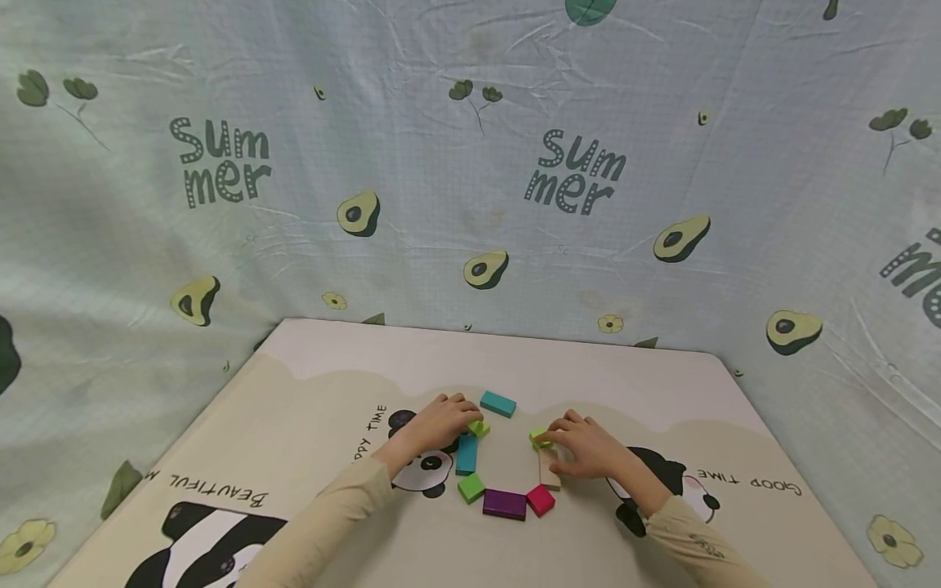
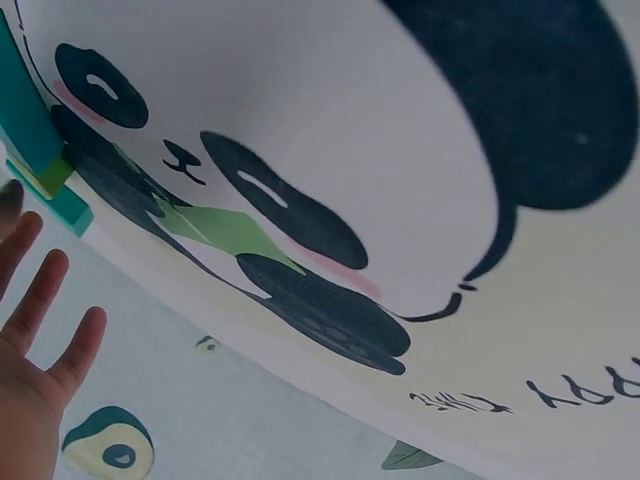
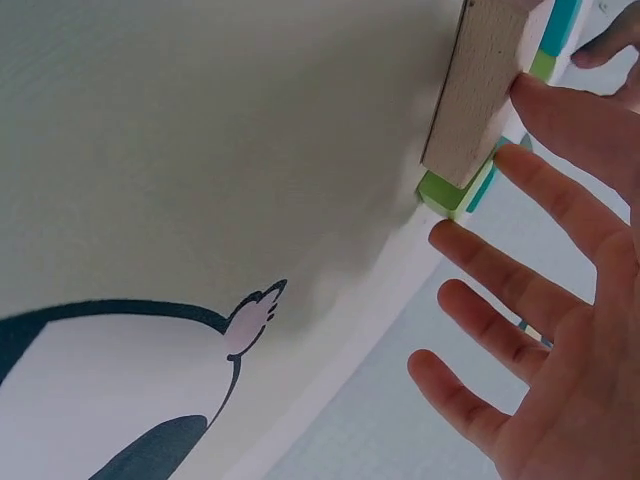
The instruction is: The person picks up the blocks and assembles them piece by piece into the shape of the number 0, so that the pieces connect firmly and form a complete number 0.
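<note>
Several painted blocks form a ring on the table. My left hand point(image 1: 441, 421) reaches over its left side, with fingertips at a green block point(image 1: 479, 429) beyond a teal block point(image 1: 466, 455). Its thumb is mostly hidden. In the left wrist view, the visible fingers point(image 2: 40, 300) are extended and spread. My right hand point(image 1: 586, 446) is on the ring's right side, its index finger touching another green block point(image 1: 540, 438). In the right wrist view its thumb lies beside a plain wooden block point(image 3: 480, 95), the other fingers spread out straight.
A second teal block point(image 1: 498, 403) lies at the back of the ring. Along the front are a green block point(image 1: 471, 488), a purple block point(image 1: 504, 504) and a red block point(image 1: 540, 500). The panda-printed table point(image 1: 353, 343) meets an avocado-print curtain point(image 1: 412, 163) behind.
</note>
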A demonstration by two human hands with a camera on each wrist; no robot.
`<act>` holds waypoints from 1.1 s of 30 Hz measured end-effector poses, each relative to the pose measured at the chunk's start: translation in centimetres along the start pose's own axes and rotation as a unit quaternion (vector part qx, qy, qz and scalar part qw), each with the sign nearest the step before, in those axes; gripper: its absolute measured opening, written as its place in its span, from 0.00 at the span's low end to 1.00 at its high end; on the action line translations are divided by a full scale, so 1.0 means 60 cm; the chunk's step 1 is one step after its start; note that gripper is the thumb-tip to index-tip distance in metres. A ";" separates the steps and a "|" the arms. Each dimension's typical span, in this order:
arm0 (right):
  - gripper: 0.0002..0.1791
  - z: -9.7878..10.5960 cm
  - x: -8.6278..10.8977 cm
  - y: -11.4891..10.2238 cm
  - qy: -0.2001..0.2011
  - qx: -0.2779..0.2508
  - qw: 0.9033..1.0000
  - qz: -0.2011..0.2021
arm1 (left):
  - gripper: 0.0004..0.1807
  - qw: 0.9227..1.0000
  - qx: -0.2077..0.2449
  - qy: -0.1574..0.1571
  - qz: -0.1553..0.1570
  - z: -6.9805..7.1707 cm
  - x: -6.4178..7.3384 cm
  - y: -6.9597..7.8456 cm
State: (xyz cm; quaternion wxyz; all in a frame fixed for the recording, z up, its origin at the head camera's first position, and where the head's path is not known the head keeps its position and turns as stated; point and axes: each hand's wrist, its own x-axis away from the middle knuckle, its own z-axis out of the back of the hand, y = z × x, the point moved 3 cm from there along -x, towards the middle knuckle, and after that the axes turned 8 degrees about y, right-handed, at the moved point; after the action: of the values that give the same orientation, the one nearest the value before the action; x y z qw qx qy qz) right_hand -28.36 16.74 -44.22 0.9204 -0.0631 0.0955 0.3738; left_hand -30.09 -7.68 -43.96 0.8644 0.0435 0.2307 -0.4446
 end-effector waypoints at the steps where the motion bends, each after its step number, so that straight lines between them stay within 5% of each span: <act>1: 0.20 0.001 -0.001 0.000 -0.006 0.002 1.000 -0.004 | 0.13 1.000 0.009 -0.005 0.002 0.003 0.002 0.002; 11: 0.20 0.005 -0.001 -0.002 -0.007 0.012 1.000 -0.003 | 0.16 0.999 0.020 -0.032 -0.020 0.010 0.012 0.020; 19: 0.22 0.004 -0.001 -0.002 -0.016 0.006 1.000 -0.022 | 0.15 0.999 0.035 -0.008 -0.016 0.003 0.017 0.018; 33: 0.20 0.014 -0.009 0.005 0.031 0.006 0.999 0.000 | 0.14 0.999 -0.001 -0.040 0.012 0.006 0.017 0.027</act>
State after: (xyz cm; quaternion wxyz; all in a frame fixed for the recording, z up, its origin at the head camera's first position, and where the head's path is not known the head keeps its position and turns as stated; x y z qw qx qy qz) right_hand -28.85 16.71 -43.31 0.9172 -0.0692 0.1267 0.3714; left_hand -28.19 -7.56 -44.32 0.8784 0.0277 0.1956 -0.4351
